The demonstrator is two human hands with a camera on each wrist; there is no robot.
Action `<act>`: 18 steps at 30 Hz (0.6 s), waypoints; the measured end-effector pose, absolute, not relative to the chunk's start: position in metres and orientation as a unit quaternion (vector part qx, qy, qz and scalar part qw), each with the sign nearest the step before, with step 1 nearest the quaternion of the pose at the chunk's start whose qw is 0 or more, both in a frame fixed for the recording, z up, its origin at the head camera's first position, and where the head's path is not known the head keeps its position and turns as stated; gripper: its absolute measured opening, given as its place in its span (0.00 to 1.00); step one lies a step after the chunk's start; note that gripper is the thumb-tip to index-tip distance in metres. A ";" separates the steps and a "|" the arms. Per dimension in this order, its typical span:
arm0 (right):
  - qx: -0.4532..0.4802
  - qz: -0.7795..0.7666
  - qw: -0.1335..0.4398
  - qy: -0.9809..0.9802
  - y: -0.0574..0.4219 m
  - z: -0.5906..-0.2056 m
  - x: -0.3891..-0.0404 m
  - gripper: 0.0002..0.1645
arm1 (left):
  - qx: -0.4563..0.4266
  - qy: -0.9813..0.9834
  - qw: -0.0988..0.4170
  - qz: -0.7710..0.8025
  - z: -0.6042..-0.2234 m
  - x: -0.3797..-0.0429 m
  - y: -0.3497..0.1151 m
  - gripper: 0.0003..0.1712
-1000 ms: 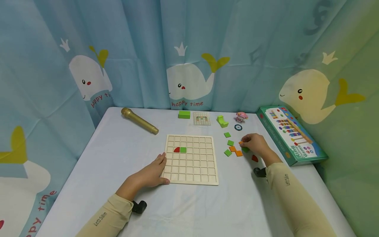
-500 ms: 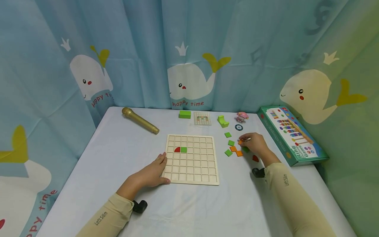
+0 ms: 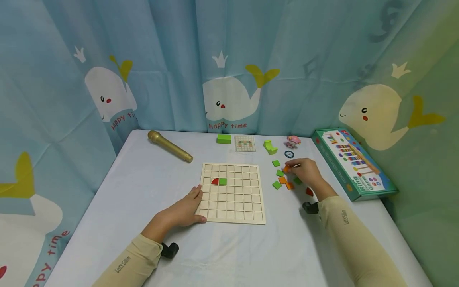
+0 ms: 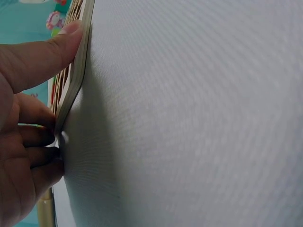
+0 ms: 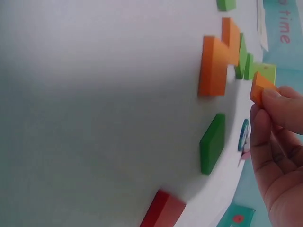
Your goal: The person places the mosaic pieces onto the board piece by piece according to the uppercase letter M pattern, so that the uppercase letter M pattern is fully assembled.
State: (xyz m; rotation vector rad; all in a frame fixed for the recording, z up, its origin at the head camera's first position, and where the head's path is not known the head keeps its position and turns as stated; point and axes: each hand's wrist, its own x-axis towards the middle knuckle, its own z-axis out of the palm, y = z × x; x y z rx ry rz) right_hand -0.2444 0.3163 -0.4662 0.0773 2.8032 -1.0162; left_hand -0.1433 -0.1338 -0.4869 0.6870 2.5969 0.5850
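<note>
My left hand (image 3: 184, 208) lies at the left front corner of the wooden grid board (image 3: 244, 204), thumb on its front edge and fingers along its left side. In the left wrist view the thumb (image 4: 52, 54) rests on the board's edge. A red quarter-circle tile (image 3: 215, 181) and a green square tile (image 3: 222, 181) sit side by side in the grid. My right hand (image 3: 307, 172) pinches an orange tile (image 5: 261, 88) between thumb and fingers, right of the board. Below it lie two orange tiles (image 3: 289, 185), several green tiles (image 3: 276, 185) and a red quarter-circle tile (image 3: 309, 191).
Along the back stand a green block (image 3: 224, 138), a pattern card (image 3: 245, 144), a curved green block (image 3: 269, 147) and a pink figurine (image 3: 293, 141). A round disc (image 3: 289, 154) lies nearby. A gold microphone (image 3: 170, 146) is back left, a green game box (image 3: 355, 163) at right.
My right hand has lifted the orange tile and shifted slightly left and back with it, uncovering more of the green tile beneath. The left hand stays on the board.
</note>
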 end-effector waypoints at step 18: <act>-0.012 -0.332 0.041 0.942 0.287 -0.469 -0.247 0.12 | 0.250 0.926 0.199 0.202 -0.480 -0.141 -0.133 0.56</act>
